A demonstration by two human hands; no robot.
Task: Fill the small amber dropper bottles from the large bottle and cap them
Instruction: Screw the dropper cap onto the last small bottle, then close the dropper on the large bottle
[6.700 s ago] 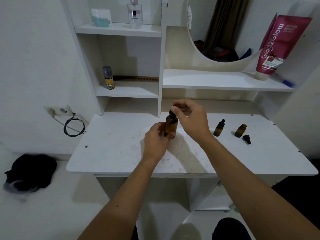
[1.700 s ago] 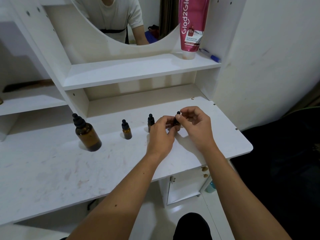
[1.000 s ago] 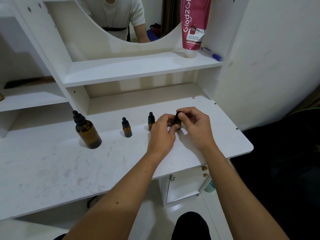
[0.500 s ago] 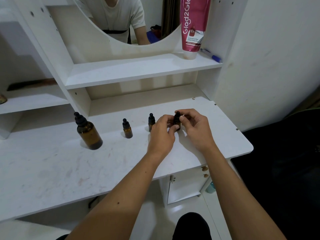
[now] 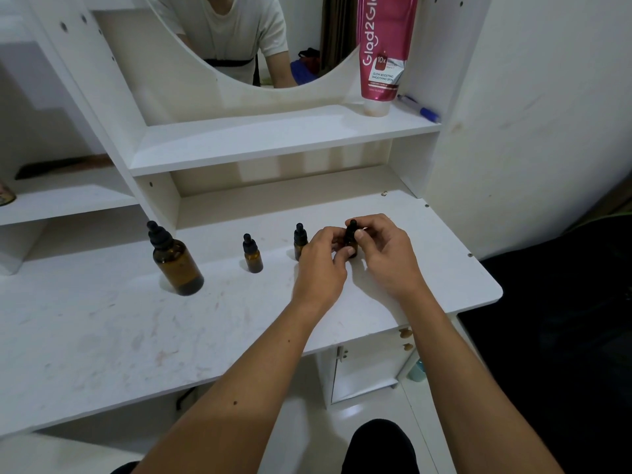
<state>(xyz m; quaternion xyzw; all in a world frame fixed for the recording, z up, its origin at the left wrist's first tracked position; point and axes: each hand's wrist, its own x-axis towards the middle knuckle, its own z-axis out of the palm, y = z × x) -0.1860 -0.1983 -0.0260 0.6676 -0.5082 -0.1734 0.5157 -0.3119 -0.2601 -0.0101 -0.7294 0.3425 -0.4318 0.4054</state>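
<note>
Both my hands, left hand (image 5: 321, 265) and right hand (image 5: 386, 254), pinching the small dropper bottle (image 5: 351, 238) on the worktop (image 5: 102, 336), two capped ones (image 5: 253, 253) alongside.

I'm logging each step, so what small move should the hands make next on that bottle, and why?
Probably finish twisting the black dropper cap tight, then let go. The right hand pinches that cap while the left hand holds the small amber glass bottle beneath it; the large amber bottle and two other small bottles already stand capped.
</note>
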